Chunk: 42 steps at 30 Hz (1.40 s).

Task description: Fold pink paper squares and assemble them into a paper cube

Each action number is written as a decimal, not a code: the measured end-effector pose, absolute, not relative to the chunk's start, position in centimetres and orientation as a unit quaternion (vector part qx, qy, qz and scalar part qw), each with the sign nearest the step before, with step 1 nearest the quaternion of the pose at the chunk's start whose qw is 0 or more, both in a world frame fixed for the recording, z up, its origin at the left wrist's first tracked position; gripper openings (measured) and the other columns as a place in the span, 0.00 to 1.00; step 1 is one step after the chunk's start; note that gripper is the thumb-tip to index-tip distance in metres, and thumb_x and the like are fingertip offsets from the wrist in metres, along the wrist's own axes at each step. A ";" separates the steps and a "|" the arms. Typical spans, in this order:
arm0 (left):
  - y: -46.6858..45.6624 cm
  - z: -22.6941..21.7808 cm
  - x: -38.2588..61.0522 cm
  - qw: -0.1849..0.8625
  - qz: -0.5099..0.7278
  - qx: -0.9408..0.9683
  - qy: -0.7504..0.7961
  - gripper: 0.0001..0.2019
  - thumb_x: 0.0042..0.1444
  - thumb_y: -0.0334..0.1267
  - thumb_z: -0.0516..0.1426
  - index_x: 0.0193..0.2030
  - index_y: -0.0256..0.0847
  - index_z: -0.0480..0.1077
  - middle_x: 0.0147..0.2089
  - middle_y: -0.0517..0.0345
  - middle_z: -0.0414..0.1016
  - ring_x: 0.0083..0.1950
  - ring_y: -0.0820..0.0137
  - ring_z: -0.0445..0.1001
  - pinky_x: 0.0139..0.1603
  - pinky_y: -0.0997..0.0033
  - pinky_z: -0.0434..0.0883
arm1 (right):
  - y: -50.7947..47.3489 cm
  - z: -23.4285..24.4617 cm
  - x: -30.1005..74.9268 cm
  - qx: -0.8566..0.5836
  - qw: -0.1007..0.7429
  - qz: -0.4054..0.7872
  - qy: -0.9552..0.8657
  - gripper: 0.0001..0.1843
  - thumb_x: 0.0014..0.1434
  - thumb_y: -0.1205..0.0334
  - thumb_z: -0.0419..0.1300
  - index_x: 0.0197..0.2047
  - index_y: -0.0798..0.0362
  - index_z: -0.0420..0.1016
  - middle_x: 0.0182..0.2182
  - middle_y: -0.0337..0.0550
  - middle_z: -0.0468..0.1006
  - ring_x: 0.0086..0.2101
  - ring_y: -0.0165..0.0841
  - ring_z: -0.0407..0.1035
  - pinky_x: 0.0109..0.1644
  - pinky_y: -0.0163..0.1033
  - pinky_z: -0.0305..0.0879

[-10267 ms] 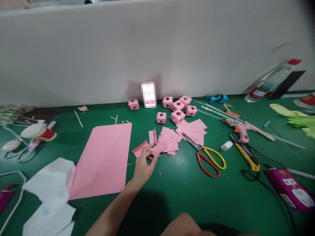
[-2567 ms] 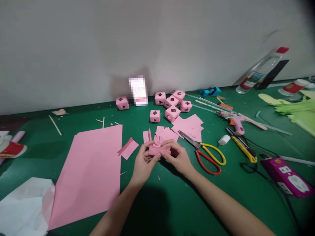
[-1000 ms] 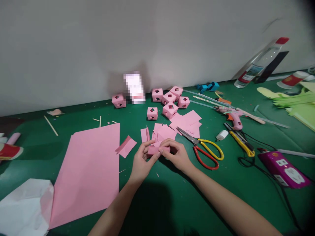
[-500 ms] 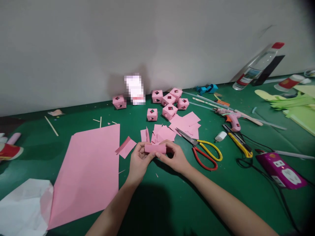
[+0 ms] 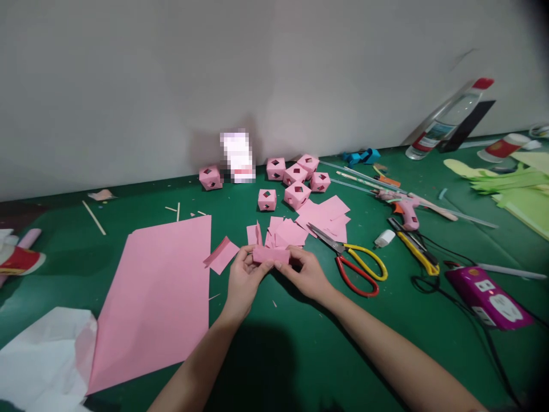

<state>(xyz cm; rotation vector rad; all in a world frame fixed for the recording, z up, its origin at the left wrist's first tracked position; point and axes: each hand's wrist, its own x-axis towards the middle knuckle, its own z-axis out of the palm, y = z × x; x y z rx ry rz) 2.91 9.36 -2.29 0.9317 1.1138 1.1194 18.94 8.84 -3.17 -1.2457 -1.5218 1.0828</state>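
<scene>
Between my two hands a small folded piece of pink paper (image 5: pixel 271 255) is held level above the green table. My left hand (image 5: pixel 245 276) pinches its left end, thumb on the near edge. The other end is gripped by my right hand (image 5: pixel 303 272), fingers behind and thumb in front. Just beyond lie loose pink paper pieces (image 5: pixel 288 232), partly hidden by my hands. A creased pink piece (image 5: pixel 223 254) rests left of my left hand. Scissors (image 5: pixel 343 249) with one yellow and one red handle lie open to the right of my right hand.
Several pink paper cubes (image 5: pixel 297 195) with diamond holes stand towards the wall. A large pink sheet (image 5: pixel 158 297) lies left. On the right are a glue gun (image 5: pixel 407 210), a yellow cutter (image 5: pixel 416 247), a purple power strip (image 5: pixel 489 297) with cables and a leaning bottle (image 5: pixel 444 129).
My hands keep hold of the same folded pink paper, which has tipped slightly. The view has shifted a little; the things on the table stay put.
</scene>
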 end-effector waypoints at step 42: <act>9.3 -2.3 3.3 0.586 0.499 0.387 0.507 0.23 0.49 0.40 0.67 0.49 0.40 0.66 0.34 0.58 0.81 0.32 0.72 0.79 0.41 0.72 0.74 | 8.7 -2.8 19.1 -0.518 0.456 0.405 -0.600 0.24 0.68 0.45 0.50 0.26 0.52 0.68 0.22 0.37 0.68 0.26 0.31 0.62 0.32 0.37 0.57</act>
